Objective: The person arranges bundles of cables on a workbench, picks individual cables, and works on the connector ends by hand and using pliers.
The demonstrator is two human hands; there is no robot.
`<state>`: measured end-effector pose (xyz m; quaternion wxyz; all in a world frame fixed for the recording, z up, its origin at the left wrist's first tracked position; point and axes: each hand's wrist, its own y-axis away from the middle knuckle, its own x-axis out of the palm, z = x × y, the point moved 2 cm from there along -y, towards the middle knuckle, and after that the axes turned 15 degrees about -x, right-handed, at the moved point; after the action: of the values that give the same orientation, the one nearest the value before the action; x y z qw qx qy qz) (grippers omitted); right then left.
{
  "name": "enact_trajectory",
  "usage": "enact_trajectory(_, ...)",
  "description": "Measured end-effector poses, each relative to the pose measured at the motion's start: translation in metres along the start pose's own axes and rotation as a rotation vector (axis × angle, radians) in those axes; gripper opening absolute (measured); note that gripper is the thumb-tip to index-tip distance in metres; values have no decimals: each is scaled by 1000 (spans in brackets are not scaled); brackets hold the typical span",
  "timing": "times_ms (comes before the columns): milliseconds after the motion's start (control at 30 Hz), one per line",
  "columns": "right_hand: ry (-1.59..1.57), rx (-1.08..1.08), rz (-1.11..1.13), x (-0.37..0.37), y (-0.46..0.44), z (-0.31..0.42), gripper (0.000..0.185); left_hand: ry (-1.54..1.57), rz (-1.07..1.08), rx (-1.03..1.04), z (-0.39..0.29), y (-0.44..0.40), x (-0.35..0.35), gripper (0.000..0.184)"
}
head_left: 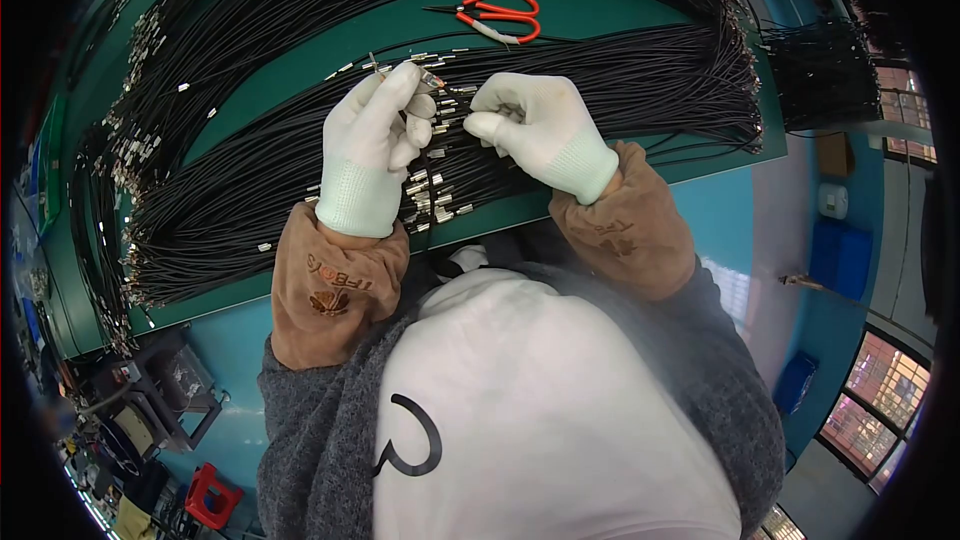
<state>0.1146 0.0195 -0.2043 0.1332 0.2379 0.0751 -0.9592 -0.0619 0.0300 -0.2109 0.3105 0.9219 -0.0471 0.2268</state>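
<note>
My left hand (pixel 375 130), in a white knitted glove, is closed in a pinch on a black cable (pixel 431 185). A small shiny connector end (pixel 432 80) pokes out beside its thumb and forefinger, and a thin metallic tip shows above the knuckles. To the right, my right hand (pixel 535 125), gloved alike, has its fingers curled and thumb pressed in; what they hold, if anything, is hidden. Both hands are over a thick bundle of black cables (pixel 630 80) with white labels and silvery pieces. Beyond them lie red-handled scissors (pixel 505 18), pointing left.
More black cable bundles (pixel 250 0) curve across the green table (pixel 600 2). Further cables (pixel 820 75) lie at the right. A red stool (pixel 212 496) stands on the floor at lower left, near a dark metal frame (pixel 180 385).
</note>
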Motion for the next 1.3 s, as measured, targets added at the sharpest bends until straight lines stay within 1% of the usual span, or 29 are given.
enact_trajectory(233,13,-2,-11,0,-2,-2,13,12,9,28,2,1,-2,25)
enact_trajectory(400,3,31,-29,0,0,0,13,43,46,38,3,6,-3,22)
enact_trajectory(567,-33,-13,-72,0,0,1,8,-12,28,19,3,9,-3,23)
enact_trajectory(700,18,-13,-71,-1,1,0,12,-27,-11,91,8,7,-2,25)
enact_trajectory(900,19,-17,-76,-1,2,0,13,-37,-20,85,8,8,-4,25)
enact_trajectory(1067,-19,-45,-93,0,2,1,6,-12,21,77,7,7,-6,26)
enact_trajectory(1300,19,-20,-55,-1,2,-1,13,-7,11,60,6,7,-5,26)
